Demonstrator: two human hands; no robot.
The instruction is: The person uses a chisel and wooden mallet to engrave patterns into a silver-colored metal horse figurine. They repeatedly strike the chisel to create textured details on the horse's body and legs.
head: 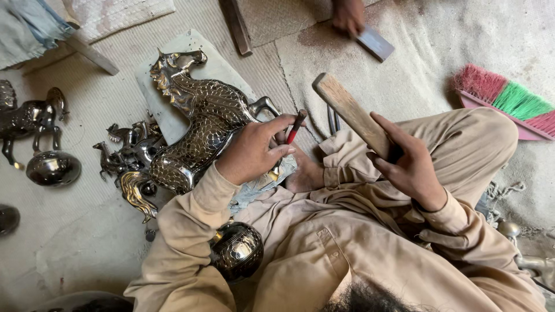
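My left hand (251, 151) grips a thin punch with a red shaft (295, 128), its tip pressed down near the hindquarters of a large dark metal horse (202, 121) with an engraved scale pattern. The horse lies on its side on a pale slab (191, 46). My right hand (407, 164) holds a wooden-handled hammer (350, 111) raised above my knee, its head hidden behind the hand. I sit cross-legged in beige clothes on the floor.
Small metal horses (124, 150) lie left of the large one; another horse figure (29, 118) and round metal bowls (53, 167), (237, 249) are nearby. Another person's hand (348, 14) holds a flat block (374, 43) at the top. A pink and green broom (506, 98) lies right.
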